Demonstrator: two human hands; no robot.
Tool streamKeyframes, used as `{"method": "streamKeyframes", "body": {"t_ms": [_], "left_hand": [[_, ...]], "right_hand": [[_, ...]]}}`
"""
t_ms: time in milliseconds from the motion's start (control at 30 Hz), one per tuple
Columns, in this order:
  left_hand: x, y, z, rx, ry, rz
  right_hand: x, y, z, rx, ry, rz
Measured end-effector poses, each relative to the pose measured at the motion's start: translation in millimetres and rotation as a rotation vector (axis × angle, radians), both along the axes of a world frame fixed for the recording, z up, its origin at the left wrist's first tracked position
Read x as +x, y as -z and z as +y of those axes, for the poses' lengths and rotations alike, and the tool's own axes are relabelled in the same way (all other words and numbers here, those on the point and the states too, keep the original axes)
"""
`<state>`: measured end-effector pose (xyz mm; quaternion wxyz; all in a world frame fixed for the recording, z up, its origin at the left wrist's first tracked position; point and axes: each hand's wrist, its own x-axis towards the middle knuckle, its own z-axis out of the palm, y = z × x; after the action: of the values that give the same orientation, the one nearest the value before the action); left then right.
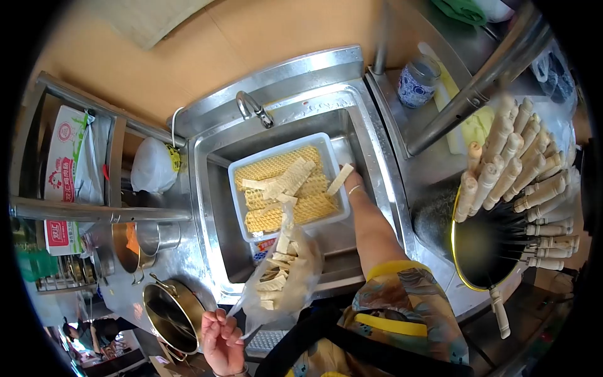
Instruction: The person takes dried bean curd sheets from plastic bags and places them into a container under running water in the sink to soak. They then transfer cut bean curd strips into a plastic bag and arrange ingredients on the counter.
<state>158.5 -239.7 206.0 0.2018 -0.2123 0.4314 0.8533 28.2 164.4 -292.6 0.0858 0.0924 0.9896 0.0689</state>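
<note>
Along the far left, a metal shelf (pixel 100 210) carries a red-and-white carton (pixel 61 157), and further in sits a bulging white plastic bag (pixel 151 168). Below, nearer the person, a brass-coloured pot (pixel 169 319) stands just short of the left hand (pixel 223 342), whose fingers are curled nearly closed, pinching the edge of a clear plastic bag (pixel 303 254). From where I stand, that bag slants up toward the sink (pixel 218 210), pale flat strips (pixel 275 286) bunched inside it and its upper end over the near edge of a white tub (pixel 234 188). The tub sits within the sink, below the curved tap (pixel 248 108), and holds yellow latticed pieces (pixel 267 220) with more strips lying loose across them. At its right edge is the right hand (pixel 353 178), a band round the wrist; one loose strip (pixel 340 179) crosses in front of the fingers, so I cannot tell how far open they are or whether they grip it. Right of the sink are a blue-patterned jar (pixel 416 87) and a dark bucket (pixel 432 226) crowded with wooden handles (pixel 493 182).
</note>
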Motion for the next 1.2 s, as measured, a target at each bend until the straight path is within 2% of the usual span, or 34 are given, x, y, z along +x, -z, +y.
{"method": "streamKeyframes", "body": {"t_ms": [67, 100, 167, 200, 267, 333, 367, 433, 500, 533, 600, 633, 667, 733, 767, 867, 900, 933, 1000, 1133, 1200], "left_hand": [[1, 0, 2, -0.114, 0.024, 0.006], [1, 3, 0, -0.115, 0.025, 0.006], [2, 8, -5, -0.126, -0.008, -0.041], [2, 9, -8, -0.128, -0.008, -0.047], [2, 6, -9, -0.132, 0.013, -0.037], [1, 3, -9, -0.110, 0.018, -0.034], [0, 2, -10, -0.095, 0.042, -0.013], [-1, 8, -18, -0.062, 0.088, 0.029], [-4, 12, -21, 0.023, 0.074, 0.023], [-7, 13, -20, 0.095, 0.050, 0.019], [-10, 15, -23, 0.120, 0.076, 0.031], [-11, 16, -26, 0.130, 0.101, 0.043], [-11, 17, -28, 0.139, 0.093, 0.037], [-12, 19, -30, 0.133, 0.093, 0.029], [-12, 20, -31, 0.141, 0.096, 0.028], [-12, 25, -38, 0.141, 0.085, 0.024], [-12, 26, -40, 0.141, 0.074, 0.021], [-12, 28, -41, 0.137, 0.074, 0.014], [-12, 30, -41, 0.131, 0.064, 0.009], [-12, 27, -38, 0.111, 0.050, -0.004], [-13, 27, -36, 0.110, 0.052, 0.005]], "right_hand": [[14, -88, -9, -0.881, 0.787, 0.189], [14, -87, -10, -0.882, 0.788, 0.189], [17, -86, -11, -0.632, 0.502, 0.145], [20, -86, -12, -0.632, 0.504, 0.139], [31, -98, -14, -0.802, 0.599, 0.214], [32, -102, -16, -0.983, 0.804, 0.165], [37, -80, -15, -0.956, 0.731, 0.242], [43, -96, -20, -0.911, 0.662, 0.320], [40, -124, -32, -1.164, 0.921, 0.719], [37, -144, -36, -1.151, 0.916, 0.724], [29, -179, -46, -0.884, 0.776, 0.918], [24, -185, -51, -0.664, 0.589, 1.016], [24, -190, -56, -0.657, 0.579, 1.008], [24, -197, -64, -0.644, 0.365, 0.663], [23, -199, -72, -0.633, 0.328, 0.621], [15, -190, -82, -0.605, 0.273, 0.637], [11, -185, -87, -0.610, 0.326, 0.519], [10, -180, -95, -0.612, 0.319, 0.514], [8, -172, -111, -0.422, 0.263, 0.558], [1, -162, -113, -0.540, 0.377, 0.445], [-6, -171, -117, -0.483, 0.393, 0.465]]}}
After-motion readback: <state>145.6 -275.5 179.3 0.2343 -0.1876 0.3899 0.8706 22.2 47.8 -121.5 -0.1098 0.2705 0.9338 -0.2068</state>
